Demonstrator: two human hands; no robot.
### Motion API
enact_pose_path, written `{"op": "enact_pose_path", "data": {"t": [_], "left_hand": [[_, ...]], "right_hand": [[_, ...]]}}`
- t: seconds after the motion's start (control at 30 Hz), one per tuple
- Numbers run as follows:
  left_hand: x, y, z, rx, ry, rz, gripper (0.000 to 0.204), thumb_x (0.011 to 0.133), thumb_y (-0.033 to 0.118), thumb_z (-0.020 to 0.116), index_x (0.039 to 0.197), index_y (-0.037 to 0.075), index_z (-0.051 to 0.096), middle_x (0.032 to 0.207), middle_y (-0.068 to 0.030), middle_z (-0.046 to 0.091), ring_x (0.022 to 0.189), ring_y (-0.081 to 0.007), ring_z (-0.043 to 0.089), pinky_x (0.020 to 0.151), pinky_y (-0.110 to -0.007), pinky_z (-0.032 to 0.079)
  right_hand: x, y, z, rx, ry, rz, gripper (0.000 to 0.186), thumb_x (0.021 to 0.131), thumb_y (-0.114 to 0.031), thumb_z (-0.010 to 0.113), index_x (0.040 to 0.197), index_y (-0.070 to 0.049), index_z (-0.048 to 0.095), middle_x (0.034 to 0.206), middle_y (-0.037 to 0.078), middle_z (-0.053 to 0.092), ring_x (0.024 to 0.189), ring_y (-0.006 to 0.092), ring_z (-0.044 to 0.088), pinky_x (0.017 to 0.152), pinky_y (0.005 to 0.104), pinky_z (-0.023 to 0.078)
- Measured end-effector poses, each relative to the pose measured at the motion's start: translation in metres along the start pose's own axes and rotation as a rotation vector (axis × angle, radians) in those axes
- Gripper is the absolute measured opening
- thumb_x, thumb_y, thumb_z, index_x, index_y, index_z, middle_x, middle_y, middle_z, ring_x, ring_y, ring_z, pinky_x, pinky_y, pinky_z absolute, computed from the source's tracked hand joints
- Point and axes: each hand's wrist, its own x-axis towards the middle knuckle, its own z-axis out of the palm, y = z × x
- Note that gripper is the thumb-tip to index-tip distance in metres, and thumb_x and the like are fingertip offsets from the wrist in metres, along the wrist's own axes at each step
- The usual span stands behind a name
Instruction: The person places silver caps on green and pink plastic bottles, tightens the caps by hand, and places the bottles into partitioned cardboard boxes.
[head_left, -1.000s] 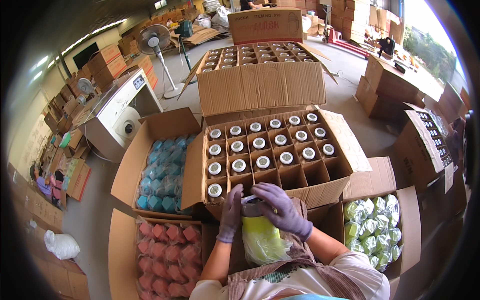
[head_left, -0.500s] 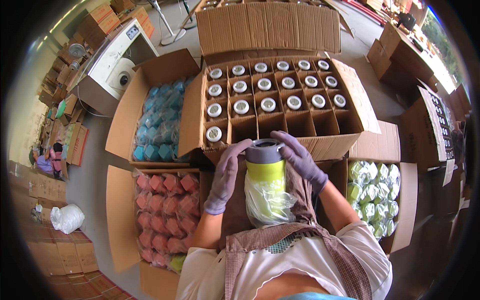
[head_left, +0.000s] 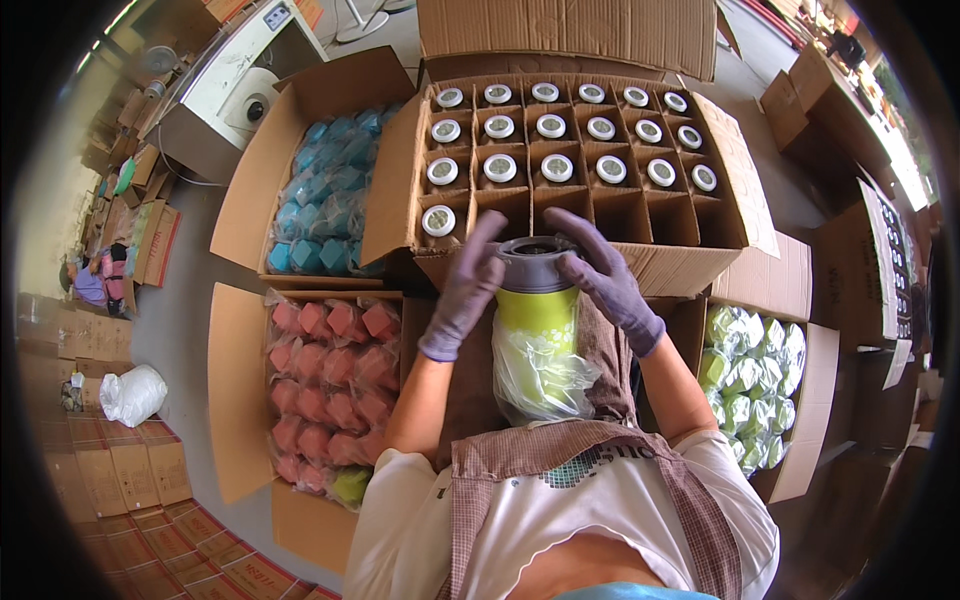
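Observation:
A green tumbler (head_left: pixel 537 314) with a grey collar (head_left: pixel 540 270) stands upright in front of my apron, its dark mouth facing up. A clear plastic bag (head_left: pixel 545 380) is bunched around its lower half, and what bears its base is hidden. At the collar's left side is my left hand (head_left: pixel 468 290), in a purple-grey glove, fingers stretched forward and thumb close to the rim. On the other side my gloved right hand (head_left: pixel 612 285) has its fingers spread, the thumb at the collar. Neither hand is wrapped round the tumbler.
Ahead stands a divided carton (head_left: pixel 690 262) holding several white-capped bottles (head_left: pixel 556 168), with vacant front cells. Left are cartons of bagged blue pieces (head_left: pixel 325 190) and bagged red pieces (head_left: pixel 335 385). A carton of wrapped green pieces (head_left: pixel 750 385) sits right. Farther left, another person (head_left: pixel 97 282) is visible.
My fingers have opened away from the collar and now point farther forward. The tumbler stays upright between my hands. The view has shifted, so the cartons ahead appear higher.

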Motion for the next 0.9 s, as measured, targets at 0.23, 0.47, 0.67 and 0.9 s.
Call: {"op": "enact_pose_path", "data": {"t": [0.23, 0.47, 0.67, 0.9], "left_hand": [[-0.005, 0.001, 0.013, -0.025, 0.150, -0.136, 0.048, 0.093, 0.026, 0.077, 0.129, 0.002, 0.057, 0.111, -0.0058, 0.067, 0.104, -0.0125, 0.063, 0.093, -0.027, 0.051], [-0.061, -0.057, -0.021, -1.521, 0.240, -0.019, 0.051, 0.104, 0.029, 0.049, 0.143, -0.003, 0.048, 0.145, -0.0220, 0.051, 0.135, -0.0347, 0.049, 0.116, -0.051, 0.034], [-0.089, -0.080, -0.063, -2.009, 0.222, -0.202, 0.073, 0.097, 0.058, 0.053, 0.142, 0.000, 0.049, 0.148, -0.0309, 0.045, 0.139, -0.0531, 0.037, 0.119, -0.065, 0.023], [-0.108, -0.114, -0.072, -1.751, 0.320, -0.178, 0.069, 0.101, 0.056, 0.046, 0.142, 0.000, 0.049, 0.144, -0.0290, 0.051, 0.132, -0.0506, 0.048, 0.112, -0.065, 0.037]], "right_hand": [[0.049, 0.029, -0.006, 0.043, -0.171, 0.074, 0.064, 0.104, -0.052, 0.050, 0.139, 0.002, 0.055, 0.130, 0.011, 0.063, 0.120, 0.0182, 0.058, 0.106, 0.0324, 0.044], [0.172, 0.063, 0.057, -0.952, -0.465, -0.298, 0.041, 0.086, -0.032, 0.075, 0.121, -0.013, 0.069, 0.114, 0.012, 0.069, 0.100, 0.0322, 0.068, 0.082, 0.0444, 0.056], [0.203, 0.091, 0.110, -1.443, -0.844, -0.207, 0.048, 0.085, -0.048, 0.068, 0.122, -0.017, 0.066, 0.116, 0.018, 0.068, 0.104, 0.0365, 0.068, 0.081, 0.0487, 0.055], [0.200, 0.087, 0.118, -1.345, -0.834, -0.161, 0.045, 0.083, -0.038, 0.069, 0.119, -0.010, 0.065, 0.106, 0.021, 0.069, 0.101, 0.0391, 0.068, 0.083, 0.0501, 0.056]]}}
